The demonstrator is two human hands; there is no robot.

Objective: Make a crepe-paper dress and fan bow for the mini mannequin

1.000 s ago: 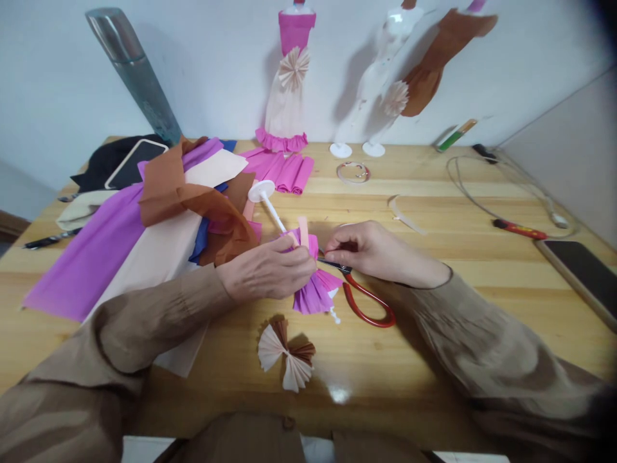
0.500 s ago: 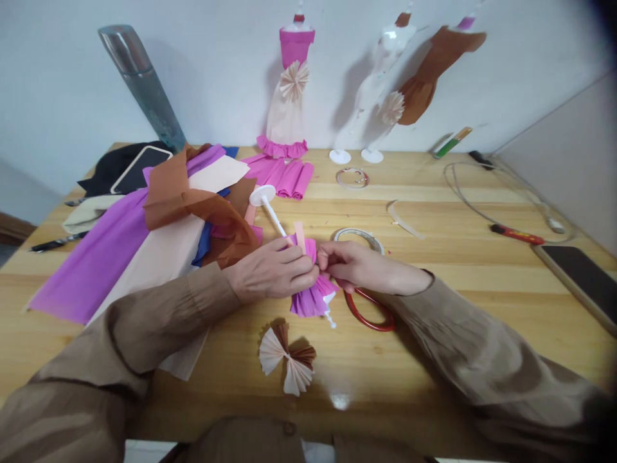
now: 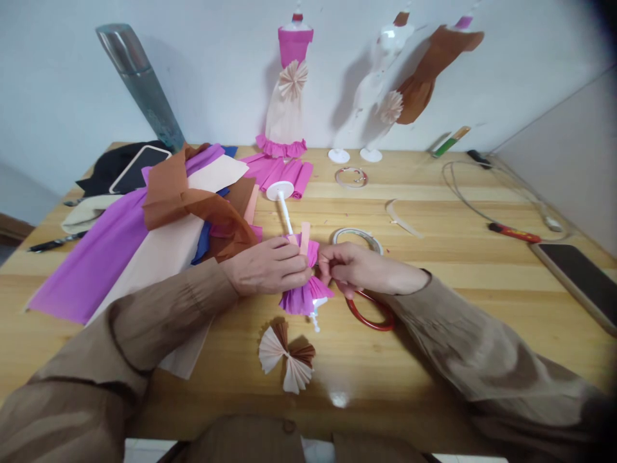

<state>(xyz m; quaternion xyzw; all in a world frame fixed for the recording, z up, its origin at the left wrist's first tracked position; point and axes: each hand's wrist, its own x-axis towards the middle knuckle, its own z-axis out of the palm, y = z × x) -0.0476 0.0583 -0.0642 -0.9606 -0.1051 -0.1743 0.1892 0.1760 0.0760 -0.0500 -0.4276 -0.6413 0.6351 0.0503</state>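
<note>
My left hand (image 3: 270,265) is closed around a small white mannequin on a stand (image 3: 285,212), turned with its round base away from me and its head end toward me. Purple and pink crepe paper (image 3: 296,301) is wrapped around its body in ruffles, with a narrow peach strip (image 3: 305,238) upright against it. Just to the right, my right hand (image 3: 359,267) is closed in a pinch beside the paper; what its fingertips hold is hidden. A pleated paper bow (image 3: 295,373) in cream and brown lies nearer to me.
Crepe paper sheets (image 3: 106,257) are heaped at left. A tape roll (image 3: 357,231) and a red loop (image 3: 369,316) lie by my right hand. Dressed mannequins (image 3: 284,116) stand along the wall near a tall flask (image 3: 144,83). A phone (image 3: 581,276) and cable lie at right.
The mannequin has turned in my left hand: its base has swung right and its head end left. My right hand stays almost in place beside the paper.
</note>
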